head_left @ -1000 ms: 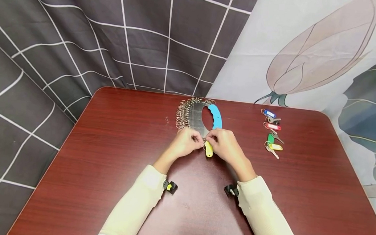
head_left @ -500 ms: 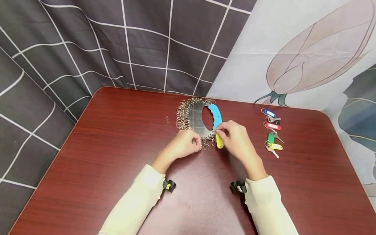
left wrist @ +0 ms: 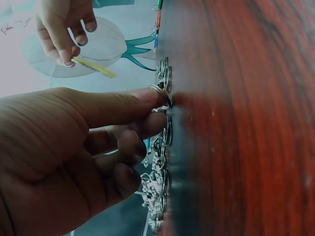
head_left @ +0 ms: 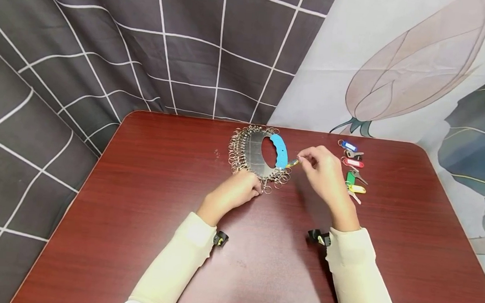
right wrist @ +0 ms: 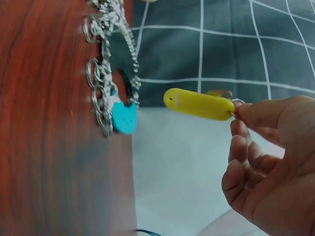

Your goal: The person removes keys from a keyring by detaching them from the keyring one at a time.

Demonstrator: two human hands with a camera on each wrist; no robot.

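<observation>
My right hand pinches the small ring of a yellow key tag between thumb and index finger, above the table. A brownish piece peeks out behind the tag; its kind is unclear. A crescent-shaped metal key holder with a blue grip lies flat at the table's back, its curved edge lined with small clips and split rings. At its near edge, my left hand has thumb and index finger pinching one of those split rings. The other left fingers are curled.
Right of the holder, key tags lie in a column: a blue tag, a red tag, a green tag and a yellow tag, with keys beside them. Curtains hang behind the reddish-brown table.
My right hand has drawn the yellow key tag away from the holder's near edge, rightward and toward the back. My left hand stays at the rings, turned slightly.
</observation>
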